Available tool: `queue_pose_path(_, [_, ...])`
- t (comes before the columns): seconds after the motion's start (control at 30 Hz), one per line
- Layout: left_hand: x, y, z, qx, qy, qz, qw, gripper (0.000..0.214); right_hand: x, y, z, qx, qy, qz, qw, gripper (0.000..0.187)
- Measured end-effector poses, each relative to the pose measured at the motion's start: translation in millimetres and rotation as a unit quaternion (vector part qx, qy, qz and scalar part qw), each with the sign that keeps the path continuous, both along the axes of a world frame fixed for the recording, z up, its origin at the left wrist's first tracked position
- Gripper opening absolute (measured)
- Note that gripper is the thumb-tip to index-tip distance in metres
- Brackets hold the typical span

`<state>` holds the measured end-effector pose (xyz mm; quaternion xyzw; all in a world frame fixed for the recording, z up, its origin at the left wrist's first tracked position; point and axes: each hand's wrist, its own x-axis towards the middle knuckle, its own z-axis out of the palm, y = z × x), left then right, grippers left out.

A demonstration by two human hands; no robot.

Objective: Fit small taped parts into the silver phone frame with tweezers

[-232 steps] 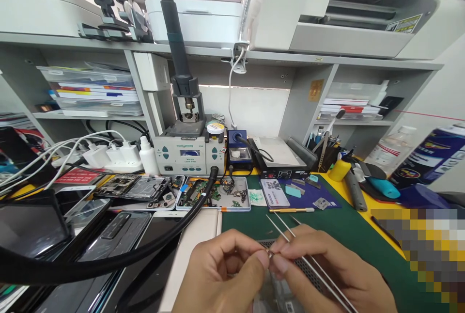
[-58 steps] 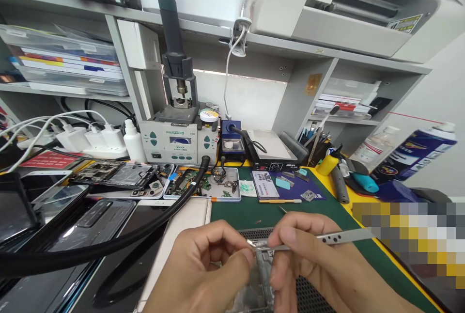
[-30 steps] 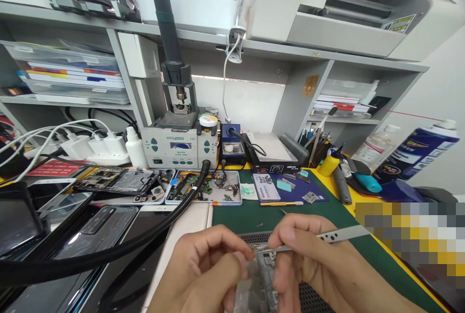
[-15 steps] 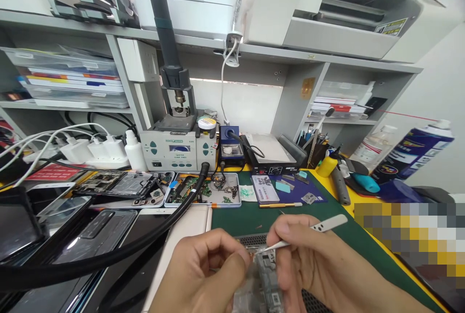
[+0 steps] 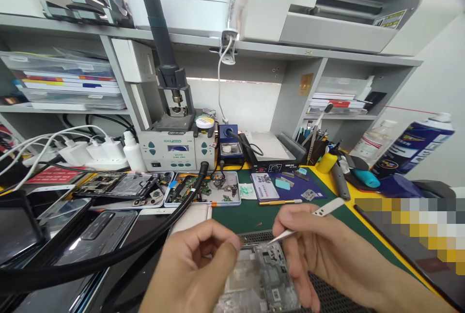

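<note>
Pinched thumb to forefinger, the left hand [image 5: 198, 262] is at 9 o'clock from an opened phone frame [image 5: 274, 274]; whether anything lies between its fingertips cannot be told. At 11 o'clock from that frame, well apart, a tray [image 5: 228, 203] holds small circuit boards [image 5: 186, 187]. The frame itself lies between both hands, over a dark perforated plate [image 5: 330, 296]. From 2 o'clock, the right hand [image 5: 317, 242] grips metal tweezers [image 5: 332, 206], tip at the frame's far edge, contact unclear. Farther out at 2 o'clock is a blue spray can [image 5: 407, 146].
</note>
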<state>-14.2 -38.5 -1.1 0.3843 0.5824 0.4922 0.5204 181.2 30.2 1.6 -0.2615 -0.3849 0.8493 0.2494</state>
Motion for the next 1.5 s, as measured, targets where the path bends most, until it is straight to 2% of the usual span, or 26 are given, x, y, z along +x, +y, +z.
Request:
queue_pose_path(0.1, [-11.8,6.0,-5.0,0.009,-0.006,0.015,1.000,0.024,0.6,6.2,-0.7,0.123,-0.100,-0.008,0.987,0.022])
queue_pose_path(0.2, [-18.1,9.4,-7.7,0.003,-0.006,0.026,1.000,0.026,-1.3,13.2,-5.6,0.159,-0.175,0.002,0.972,0.023])
queue_pose_path(0.43, [-13.9,7.4,-5.0,-0.003,0.060,0.019,0.998,0.025,-2.2,26.9,-15.4,0.120,-0.205,0.020,0.971,0.023])
queue_pose_path(0.67, [-14.0,8.8,-8.7,-0.029,0.074,-0.021,0.997,0.030,-5.4,32.9,-19.4,0.056,-0.226,0.038,0.972,0.020])
queue_pose_path(0.8, [-10.3,9.1,-7.2,-0.037,0.073,-0.017,0.997,0.026,-8.1,34.7,-20.6,0.037,-0.241,0.037,0.969,0.018])
queue_pose_path(1.1, [-9.2,13.9,-17.1,-0.069,0.041,-0.063,0.995,0.033,-10.4,34.5,-22.3,0.027,-0.254,0.035,0.966,0.016])
queue_pose_path(1.3, [-5.5,14.3,-13.3,-0.076,0.036,-0.033,0.996,0.031,-9.2,33.1,-21.3,0.030,-0.259,0.038,0.965,0.014])
queue_pose_path(1.5, [-4.4,16.3,-14.4,-0.082,0.014,-0.035,0.996,0.029,-8.9,31.2,-19.2,0.073,-0.264,0.041,0.961,0.014])
